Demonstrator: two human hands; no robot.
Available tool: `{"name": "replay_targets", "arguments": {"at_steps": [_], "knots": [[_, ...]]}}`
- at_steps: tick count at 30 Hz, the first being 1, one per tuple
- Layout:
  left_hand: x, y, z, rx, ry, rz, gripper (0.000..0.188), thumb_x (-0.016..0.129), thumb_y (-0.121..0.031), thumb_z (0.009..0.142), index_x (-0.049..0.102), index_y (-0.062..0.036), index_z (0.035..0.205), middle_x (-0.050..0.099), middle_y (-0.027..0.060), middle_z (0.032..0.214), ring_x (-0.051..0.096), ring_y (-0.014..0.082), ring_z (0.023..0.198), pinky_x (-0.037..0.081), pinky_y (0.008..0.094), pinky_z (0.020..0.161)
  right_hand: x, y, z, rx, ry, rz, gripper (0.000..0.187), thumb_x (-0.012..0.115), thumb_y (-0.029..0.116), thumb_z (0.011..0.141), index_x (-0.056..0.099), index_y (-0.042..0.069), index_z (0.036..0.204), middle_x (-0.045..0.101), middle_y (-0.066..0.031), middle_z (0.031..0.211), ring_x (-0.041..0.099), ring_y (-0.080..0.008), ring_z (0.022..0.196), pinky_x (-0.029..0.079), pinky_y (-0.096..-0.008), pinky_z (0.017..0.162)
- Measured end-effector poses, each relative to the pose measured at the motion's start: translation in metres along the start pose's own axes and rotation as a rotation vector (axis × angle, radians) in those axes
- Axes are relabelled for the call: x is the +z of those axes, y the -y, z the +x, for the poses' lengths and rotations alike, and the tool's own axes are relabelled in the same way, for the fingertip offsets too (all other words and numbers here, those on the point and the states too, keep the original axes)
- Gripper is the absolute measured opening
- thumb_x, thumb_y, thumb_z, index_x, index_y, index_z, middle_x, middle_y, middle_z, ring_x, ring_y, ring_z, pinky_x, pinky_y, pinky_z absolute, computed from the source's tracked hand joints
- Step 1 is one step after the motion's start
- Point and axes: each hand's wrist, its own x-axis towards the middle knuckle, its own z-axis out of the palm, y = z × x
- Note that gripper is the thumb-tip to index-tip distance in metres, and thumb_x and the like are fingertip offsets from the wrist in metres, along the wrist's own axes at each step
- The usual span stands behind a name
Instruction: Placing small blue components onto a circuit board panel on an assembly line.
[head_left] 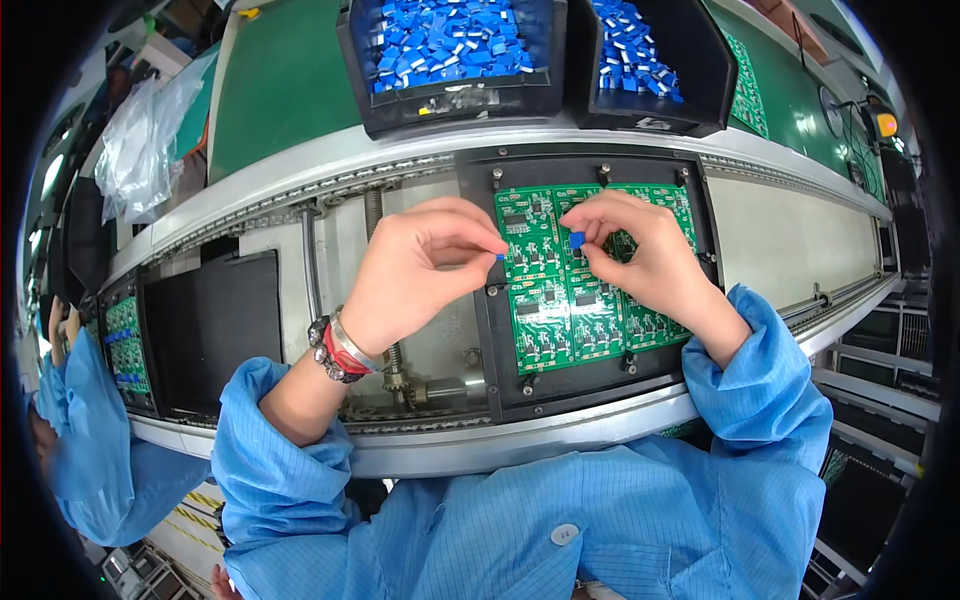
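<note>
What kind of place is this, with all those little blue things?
It looks like an electronics factory, probably an assembly line. There's a green circuit board in a black frame, black bins piled with little blue parts, and a long metal track.

The nearer half of the green board (545, 325) lies open from above, with posts (605, 173) around and bins (460, 108) beyond.
</note>
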Motion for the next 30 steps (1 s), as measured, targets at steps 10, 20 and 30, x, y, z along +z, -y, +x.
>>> {"name": "replay_targets", "arguments": {"at_steps": [10, 20, 30], "knots": [[0.002, -0.007, 0.002, 0.231, -0.078, 0.598, 0.023, 0.067, 0.001, 0.069, 0.068, -0.0058, 0.091, 0.065, 0.0060, 0.083, 0.062, 0.0209, 0.083, 0.051, 0.0324, 0.074, 0.009, 0.007, 0.000, 0.014, 0.006, -0.061, 0.034, 0.064, -0.010, 0.070, 0.057, 0.004, 0.100, 0.063, -0.0060, 0.087, 0.062, -0.0149, 0.077, 0.051, -0.0264, 0.072], [0.000, -0.013, -0.001, 0.246, -0.037, 0.785, 0.030, 0.066, 0.002, 0.068, 0.061, -0.0072, 0.096, 0.063, 0.0055, 0.080, 0.059, 0.0245, 0.083, 0.050, 0.0368, 0.072, 0.012, 0.016, 0.010, -0.194, 0.074, -0.231, 0.036, 0.066, -0.004, 0.073, 0.055, 0.004, 0.106, 0.061, -0.0120, 0.091, 0.062, -0.0282, 0.082, 0.051, -0.0369, 0.071], [0.006, -0.032, 0.002, 0.311, 0.056, 1.010, 0.028, 0.063, 0.007, 0.065, 0.058, -0.0008, 0.091, 0.062, 0.0109, 0.080, 0.057, 0.0308, 0.083, 0.049, 0.0381, 0.074, -0.076, 0.016, 0.042, -0.208, -0.317, -0.115, 0.025, 0.059, 0.000, 0.087, 0.059, 0.000, 0.113, 0.065, -0.0079, 0.104, 0.062, -0.0126, 0.093, 0.050, -0.0262, 0.086]]}}
